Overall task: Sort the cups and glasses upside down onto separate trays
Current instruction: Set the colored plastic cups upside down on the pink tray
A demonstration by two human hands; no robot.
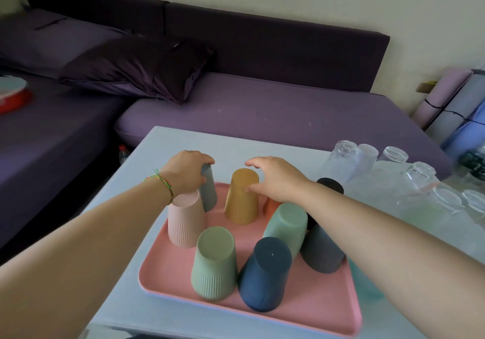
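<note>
A pink tray [309, 304] on the white table holds several coloured cups standing upside down. My left hand [187, 170] grips a grey-blue cup [208, 194] at the tray's far left, just behind a pale pink cup [185, 220]. My right hand [273, 176] hovers over the yellow cup [242, 197], thumb touching its side, fingers spread above its base. Sage green cups [214, 262], a navy cup [265, 273], dark grey cups [321, 249] and an orange cup [271, 206] fill the rest. Several clear glasses [393, 155] stand upside down to the right.
The white table [168, 142] ends just beyond the tray, in front of a purple sofa [262, 108] with a dark pillow [136, 68]. Rolled mats [446, 102] lean at the far right. A red and white dish [13, 94] lies on the sofa at left.
</note>
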